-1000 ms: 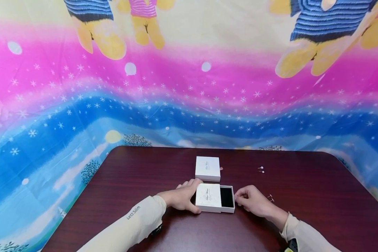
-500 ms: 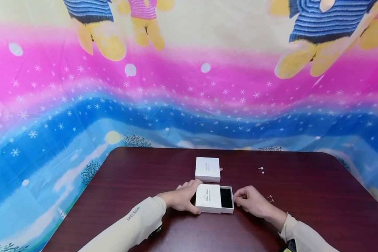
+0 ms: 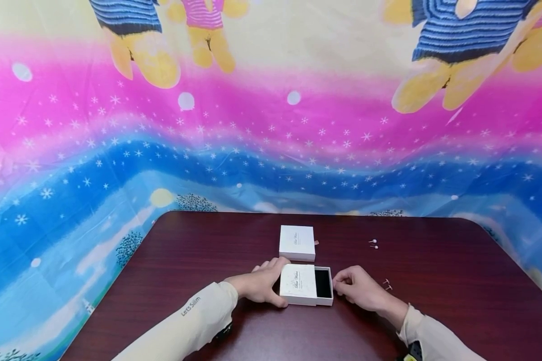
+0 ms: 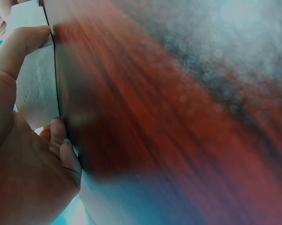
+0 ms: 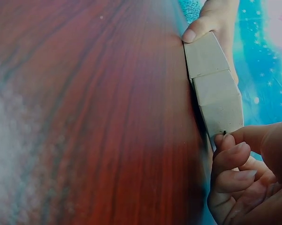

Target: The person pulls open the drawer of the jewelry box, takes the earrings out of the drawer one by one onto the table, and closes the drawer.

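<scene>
A white slide-out jewelry box [image 3: 298, 282] with printed lettering lies on the table. Its drawer [image 3: 323, 284], lined in black, is partly out to the right. My left hand [image 3: 263, 283] grips the box's sleeve from the left, thumb at the near side; the left wrist view shows the thumb [image 4: 26, 44] along the sleeve. My right hand [image 3: 360, 288] is at the drawer's right end. In the right wrist view, thumb and forefinger pinch together at a small dark slot in the drawer end [image 5: 220, 112]; what lies between the fingertips is hidden.
Behind stands a second white box [image 3: 296, 242], closed, with a small pinkish ribbon tab [image 3: 316, 242]. Two pearl stud earrings [image 3: 375, 241] lie at the back right. Another pair of small earrings [image 3: 387, 285] lies beyond my right wrist. A printed cloth [image 3: 253, 120] hangs behind the dark table [image 3: 198, 245].
The drawer has slid slightly left into the sleeve, so less of the black lining shows. My right hand has moved left with it; my left hand keeps its place on the sleeve.
</scene>
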`<action>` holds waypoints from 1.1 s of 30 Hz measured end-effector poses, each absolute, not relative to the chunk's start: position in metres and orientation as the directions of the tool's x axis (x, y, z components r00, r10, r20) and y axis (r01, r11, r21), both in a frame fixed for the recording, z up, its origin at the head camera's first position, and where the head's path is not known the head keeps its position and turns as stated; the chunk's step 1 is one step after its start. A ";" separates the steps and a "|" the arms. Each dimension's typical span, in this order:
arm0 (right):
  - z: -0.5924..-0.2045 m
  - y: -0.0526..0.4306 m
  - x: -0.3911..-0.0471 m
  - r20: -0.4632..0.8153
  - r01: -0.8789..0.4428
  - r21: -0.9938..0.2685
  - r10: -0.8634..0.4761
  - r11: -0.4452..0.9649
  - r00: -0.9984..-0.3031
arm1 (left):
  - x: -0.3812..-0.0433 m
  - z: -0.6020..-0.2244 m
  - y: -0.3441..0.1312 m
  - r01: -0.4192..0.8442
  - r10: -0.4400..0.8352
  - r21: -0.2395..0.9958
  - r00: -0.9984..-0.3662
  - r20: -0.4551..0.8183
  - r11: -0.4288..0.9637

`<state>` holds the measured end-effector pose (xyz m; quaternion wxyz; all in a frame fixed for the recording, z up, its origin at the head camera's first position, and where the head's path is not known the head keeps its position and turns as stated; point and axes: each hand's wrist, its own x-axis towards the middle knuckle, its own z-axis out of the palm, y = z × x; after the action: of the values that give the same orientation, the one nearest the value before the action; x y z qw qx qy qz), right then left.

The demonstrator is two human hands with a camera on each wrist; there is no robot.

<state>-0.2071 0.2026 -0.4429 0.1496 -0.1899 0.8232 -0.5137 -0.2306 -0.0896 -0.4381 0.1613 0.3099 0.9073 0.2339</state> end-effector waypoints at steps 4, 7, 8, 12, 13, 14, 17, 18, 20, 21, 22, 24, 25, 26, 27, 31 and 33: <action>-0.442 0.202 -0.207 -0.050 -0.162 -0.901 -0.468 0.403 -0.882 | -0.230 -0.437 -0.090 0.484 0.639 0.530 -0.755 -0.149 0.696; -0.442 0.201 -0.207 -0.049 -0.165 -0.899 -0.468 0.406 -0.882 | -0.230 -0.437 -0.090 0.486 0.639 0.528 -0.754 -0.149 0.697; -0.443 0.201 -0.207 -0.050 -0.165 -0.898 -0.468 0.407 -0.882 | -0.230 -0.437 -0.090 0.487 0.640 0.528 -0.754 -0.148 0.696; -0.443 0.201 -0.207 -0.055 -0.162 -0.895 -0.462 0.415 -0.885 | -0.229 -0.435 -0.089 0.487 0.641 0.531 -0.753 -0.146 0.693; -0.443 0.201 -0.207 -0.056 -0.160 -0.895 -0.461 0.417 -0.885 | -0.229 -0.435 -0.089 0.487 0.641 0.533 -0.753 -0.145 0.692; -0.442 0.201 -0.207 -0.057 -0.160 -0.894 -0.461 0.419 -0.886 | -0.229 -0.435 -0.089 0.488 0.642 0.533 -0.753 -0.143 0.691; -0.442 0.200 -0.207 -0.058 -0.160 -0.893 -0.461 0.421 -0.886 | -0.229 -0.435 -0.089 0.489 0.641 0.532 -0.754 -0.140 0.691; -0.442 0.200 -0.207 -0.057 -0.161 -0.893 -0.461 0.421 -0.885 | -0.230 -0.435 -0.089 0.490 0.641 0.531 -0.755 -0.138 0.691; -0.442 0.200 -0.208 -0.056 -0.162 -0.895 -0.464 0.417 -0.884 | -0.230 -0.435 -0.089 0.490 0.641 0.532 -0.755 -0.137 0.691; -0.442 0.200 -0.208 -0.054 -0.164 -0.895 -0.465 0.415 -0.884 | -0.230 -0.435 -0.089 0.490 0.641 0.533 -0.755 -0.136 0.690; -0.442 0.200 -0.208 -0.052 -0.165 -0.896 -0.465 0.413 -0.884 | -0.230 -0.435 -0.089 0.489 0.642 0.534 -0.755 -0.137 0.689; -0.443 0.199 -0.208 -0.049 -0.165 -0.897 -0.465 0.409 -0.884 | -0.230 -0.435 -0.090 0.490 0.642 0.532 -0.755 -0.138 0.690; -0.443 0.199 -0.208 -0.048 -0.166 -0.898 -0.466 0.408 -0.884 | -0.230 -0.435 -0.090 0.490 0.643 0.535 -0.753 -0.138 0.689; -0.443 0.199 -0.208 -0.047 -0.167 -0.898 -0.465 0.408 -0.884 | -0.230 -0.436 -0.090 0.490 0.644 0.534 -0.753 -0.139 0.689; -0.443 0.199 -0.208 -0.047 -0.167 -0.897 -0.464 0.409 -0.885 | -0.230 -0.436 -0.090 0.491 0.645 0.535 -0.751 -0.138 0.687; -0.444 0.198 -0.208 -0.044 -0.169 -0.896 -0.462 0.410 -0.886 | -0.229 -0.436 -0.090 0.492 0.647 0.537 -0.749 -0.139 0.685; -0.444 0.197 -0.208 -0.042 -0.171 -0.895 -0.461 0.412 -0.887 | -0.229 -0.436 -0.090 0.492 0.645 0.534 -0.751 -0.139 0.688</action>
<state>-0.2078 0.1970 -0.4442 0.1426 -0.1907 0.8279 -0.5078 -0.2291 -0.0897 -0.4359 0.1600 0.3142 0.9046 0.2395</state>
